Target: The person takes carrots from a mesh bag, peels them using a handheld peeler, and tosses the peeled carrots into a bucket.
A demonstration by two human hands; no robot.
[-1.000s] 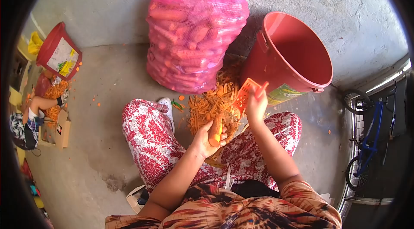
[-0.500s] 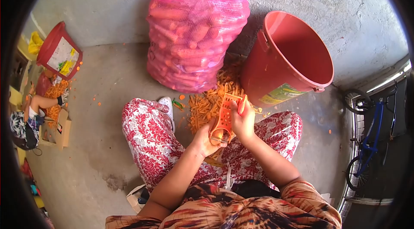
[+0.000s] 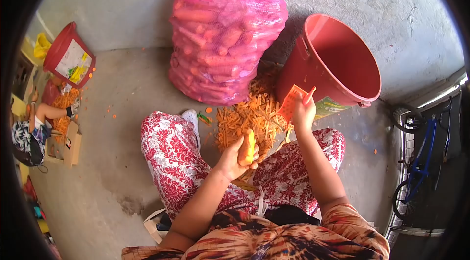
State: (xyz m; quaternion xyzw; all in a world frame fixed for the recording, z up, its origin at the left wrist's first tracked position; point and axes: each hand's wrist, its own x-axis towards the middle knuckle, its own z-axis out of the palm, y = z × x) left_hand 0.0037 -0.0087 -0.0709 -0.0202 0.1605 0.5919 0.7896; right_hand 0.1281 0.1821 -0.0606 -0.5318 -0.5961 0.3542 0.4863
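Observation:
My left hand (image 3: 230, 160) is closed around a carrot (image 3: 249, 146), a peeled yellow-orange piece held upright above my lap. My right hand (image 3: 303, 115) grips an orange plastic vegetable peeler (image 3: 291, 103) with a perforated flat body; its handle sticks up past my thumb. A wide gap separates the peeler from the carrot. Beneath and between my hands, a heap of carrot peelings (image 3: 245, 118) covers the floor between my legs. Just beyond the right hand stands a red bucket (image 3: 298, 75), tilted in view.
A pink mesh sack (image 3: 215, 49) full of carrots leans by the wall. At far left, another person's leg (image 3: 51, 112) shows near a second red bucket (image 3: 63, 47), a cardboard box (image 3: 73, 145) and more peelings. A blue bicycle (image 3: 425, 147) stands at right.
My right hand has drawn the peeler away from the carrot, up and to the right toward the bucket. The left hand stays in nearly the same place, with the carrot now plainly visible.

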